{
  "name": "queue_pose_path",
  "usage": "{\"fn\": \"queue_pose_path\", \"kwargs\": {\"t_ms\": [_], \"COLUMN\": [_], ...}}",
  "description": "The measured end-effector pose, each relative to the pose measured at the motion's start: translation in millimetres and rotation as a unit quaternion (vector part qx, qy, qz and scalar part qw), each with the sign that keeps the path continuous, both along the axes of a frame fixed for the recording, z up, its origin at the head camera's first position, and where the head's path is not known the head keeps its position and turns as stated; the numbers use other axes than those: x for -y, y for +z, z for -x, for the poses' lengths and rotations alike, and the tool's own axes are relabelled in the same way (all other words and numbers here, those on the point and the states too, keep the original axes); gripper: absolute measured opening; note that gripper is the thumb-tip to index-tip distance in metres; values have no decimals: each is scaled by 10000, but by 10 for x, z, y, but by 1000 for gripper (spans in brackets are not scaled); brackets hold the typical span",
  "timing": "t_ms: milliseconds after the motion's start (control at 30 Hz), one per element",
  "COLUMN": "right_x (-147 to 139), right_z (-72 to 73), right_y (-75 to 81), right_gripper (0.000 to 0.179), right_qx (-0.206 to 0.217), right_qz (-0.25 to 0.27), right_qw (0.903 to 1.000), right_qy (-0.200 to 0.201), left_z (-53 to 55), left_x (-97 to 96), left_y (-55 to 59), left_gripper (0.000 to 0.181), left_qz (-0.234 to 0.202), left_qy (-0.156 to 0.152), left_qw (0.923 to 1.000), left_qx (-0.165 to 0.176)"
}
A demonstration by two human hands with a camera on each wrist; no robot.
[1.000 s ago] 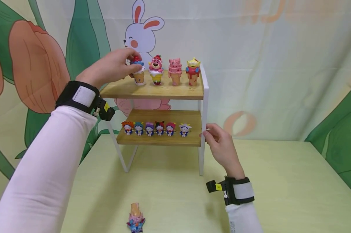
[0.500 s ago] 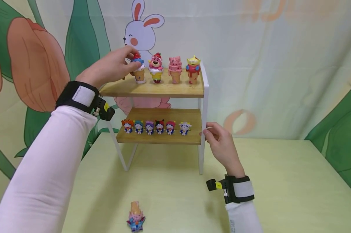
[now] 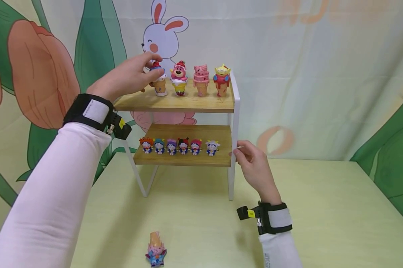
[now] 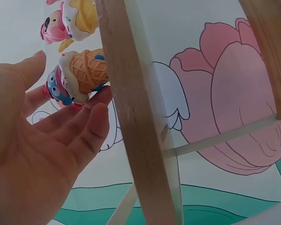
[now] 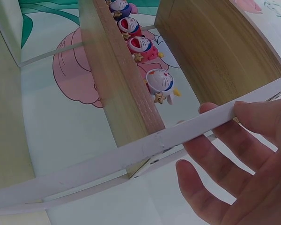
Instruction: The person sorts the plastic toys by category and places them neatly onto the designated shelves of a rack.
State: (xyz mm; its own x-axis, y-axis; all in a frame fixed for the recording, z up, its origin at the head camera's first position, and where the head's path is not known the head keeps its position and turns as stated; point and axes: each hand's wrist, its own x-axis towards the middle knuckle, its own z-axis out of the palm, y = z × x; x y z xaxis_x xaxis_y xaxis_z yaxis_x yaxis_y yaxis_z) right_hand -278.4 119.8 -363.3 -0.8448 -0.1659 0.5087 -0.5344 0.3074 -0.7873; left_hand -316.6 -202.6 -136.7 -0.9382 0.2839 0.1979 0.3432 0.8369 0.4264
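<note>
My left hand (image 3: pixel 128 76) is around an ice-cream-cone figurine (image 3: pixel 160 88) with a blue head, upright at the left of the top shelf (image 3: pixel 188 103). In the left wrist view, its thumb stands apart from the figurine's head, and the other fingers extend behind the cone (image 4: pixel 90 70). My right hand (image 3: pixel 255 169) grips the white side frame (image 3: pixel 235 123) of the rack between thumb and fingers, level with the lower shelf. Beside the blue-headed figurine stand a pink bear cone (image 3: pixel 179 80), a pink cone (image 3: pixel 201 82) and a yellow-topped cone (image 3: pixel 222 82).
Several small blue-and-white figurines with coloured hats line the lower shelf (image 3: pixel 188 160); the white-hatted figurine (image 3: pixel 212 148) stands rightmost. Another cone figurine (image 3: pixel 156 249) lies on the pale table (image 3: pixel 194 219) near the front. A printed cloth (image 3: pixel 322 74) hangs behind the rack.
My left index finger has lifted off the top of the blue-headed figurine, which stays in its place. The right hand has kept its grip on the frame.
</note>
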Motion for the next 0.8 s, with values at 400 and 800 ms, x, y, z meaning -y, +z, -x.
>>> {"fn": "queue_pose_path", "kwargs": {"t_ms": [400, 800], "right_x": [-7, 2], "right_z": [-16, -3], "right_y": [-11, 6], "right_gripper": [22, 22], "right_qx": [72, -11], "right_qz": [122, 52], "right_qw": [9999, 10000], "right_qy": [-8, 13], "left_z": [-44, -340], "left_x": [7, 173], "left_y": [-11, -20], "left_gripper": [66, 67], "left_qz": [137, 277], "left_qy": [119, 313], "left_qw": [9998, 9958], "left_qx": [-23, -819]}}
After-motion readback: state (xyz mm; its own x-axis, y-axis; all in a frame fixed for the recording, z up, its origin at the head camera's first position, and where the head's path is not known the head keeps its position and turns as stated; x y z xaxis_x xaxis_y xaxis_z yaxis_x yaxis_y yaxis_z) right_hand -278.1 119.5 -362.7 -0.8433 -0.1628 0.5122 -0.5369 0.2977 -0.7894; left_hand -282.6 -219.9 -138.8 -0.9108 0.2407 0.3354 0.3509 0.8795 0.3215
